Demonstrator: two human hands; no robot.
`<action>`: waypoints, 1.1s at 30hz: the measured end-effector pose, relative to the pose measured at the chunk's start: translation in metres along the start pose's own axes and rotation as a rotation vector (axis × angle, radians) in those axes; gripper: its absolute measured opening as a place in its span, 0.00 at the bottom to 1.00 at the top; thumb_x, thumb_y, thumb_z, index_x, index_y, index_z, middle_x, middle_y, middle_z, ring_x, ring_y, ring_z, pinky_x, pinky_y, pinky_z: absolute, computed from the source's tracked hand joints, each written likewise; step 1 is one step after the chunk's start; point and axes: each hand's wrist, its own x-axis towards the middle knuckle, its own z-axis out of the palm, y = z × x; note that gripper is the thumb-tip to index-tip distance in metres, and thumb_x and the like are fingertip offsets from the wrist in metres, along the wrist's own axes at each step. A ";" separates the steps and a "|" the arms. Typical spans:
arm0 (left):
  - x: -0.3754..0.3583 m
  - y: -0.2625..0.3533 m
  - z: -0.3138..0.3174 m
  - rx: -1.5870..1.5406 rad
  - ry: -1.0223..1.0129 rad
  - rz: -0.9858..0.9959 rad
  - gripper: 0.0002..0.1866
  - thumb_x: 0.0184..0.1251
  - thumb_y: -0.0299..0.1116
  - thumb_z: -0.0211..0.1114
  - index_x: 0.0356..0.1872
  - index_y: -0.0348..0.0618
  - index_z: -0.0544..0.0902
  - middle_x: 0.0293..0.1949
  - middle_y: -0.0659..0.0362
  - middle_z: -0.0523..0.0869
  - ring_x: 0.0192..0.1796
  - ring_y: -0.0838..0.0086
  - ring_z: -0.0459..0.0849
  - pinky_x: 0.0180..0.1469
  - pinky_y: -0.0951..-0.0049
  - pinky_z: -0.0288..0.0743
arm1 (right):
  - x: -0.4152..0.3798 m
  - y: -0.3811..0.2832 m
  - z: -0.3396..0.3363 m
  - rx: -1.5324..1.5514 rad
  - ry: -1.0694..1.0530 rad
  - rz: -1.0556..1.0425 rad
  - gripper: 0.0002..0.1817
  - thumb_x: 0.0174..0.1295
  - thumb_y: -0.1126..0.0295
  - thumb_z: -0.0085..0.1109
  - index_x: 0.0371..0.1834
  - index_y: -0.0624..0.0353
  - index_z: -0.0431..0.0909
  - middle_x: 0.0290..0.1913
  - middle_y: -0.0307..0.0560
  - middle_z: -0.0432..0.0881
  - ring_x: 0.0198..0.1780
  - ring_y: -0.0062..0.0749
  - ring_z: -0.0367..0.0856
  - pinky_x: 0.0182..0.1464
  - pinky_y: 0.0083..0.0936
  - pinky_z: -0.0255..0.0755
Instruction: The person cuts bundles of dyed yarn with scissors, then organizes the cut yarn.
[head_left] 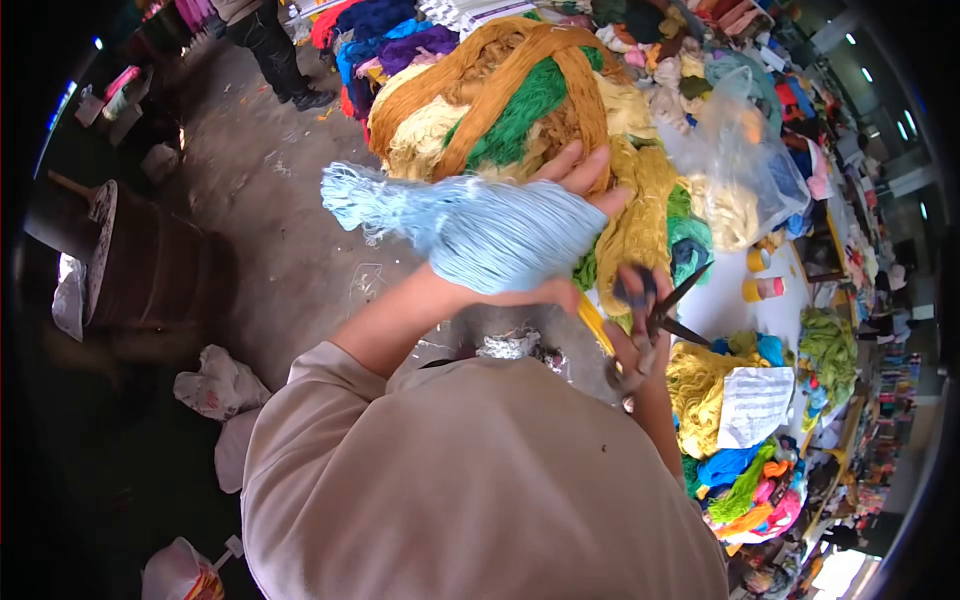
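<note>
My left hand (583, 172) is wrapped round a bundle of light blue yarn (510, 232), with the fingers over its far side and the thumb along the near side. The bundle's frayed, loose end (350, 200) points left. To the right, my right hand (640, 345) holds dark scissors (685, 302) with their blades apart, pointing right and away from the blue yarn. That hand is slightly blurred. Just beyond my left hand lies a pile of yarn hanks in brown (500, 100), green (525, 115) and cream. A mustard hank (640, 210) hangs beside it.
On the white table (715, 300) at right are a clear plastic bag (735, 130), yarn cones (762, 289), a printed paper (757, 405) on yellow yarn, and multicoloured yarn (760, 495). A rusty drum (150, 260) stands left. Another person's legs (270, 55) show at the back.
</note>
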 end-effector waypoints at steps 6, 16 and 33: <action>0.017 0.020 -0.027 0.296 0.016 0.011 0.57 0.42 0.81 0.59 0.69 0.48 0.74 0.78 0.51 0.59 0.80 0.49 0.53 0.78 0.47 0.47 | 0.061 -0.016 0.053 0.420 -0.018 0.058 0.39 0.73 0.49 0.51 0.82 0.48 0.48 0.74 0.50 0.63 0.69 0.38 0.70 0.69 0.38 0.67; -0.075 -0.022 -0.082 0.389 -0.060 -0.306 0.55 0.30 0.76 0.70 0.60 0.45 0.81 0.81 0.54 0.52 0.82 0.48 0.43 0.80 0.53 0.41 | 0.061 -0.017 0.010 0.831 0.187 0.204 0.24 0.71 0.68 0.54 0.69 0.56 0.65 0.51 0.47 0.80 0.52 0.38 0.82 0.52 0.36 0.80; -0.006 0.021 -0.026 -2.107 0.848 -0.139 0.52 0.69 0.73 0.40 0.78 0.34 0.52 0.79 0.42 0.52 0.82 0.50 0.48 0.81 0.48 0.41 | 0.029 -0.032 -0.002 0.020 -0.239 0.267 0.38 0.50 0.87 0.68 0.68 0.54 0.73 0.45 0.41 0.78 0.40 0.23 0.75 0.48 0.18 0.75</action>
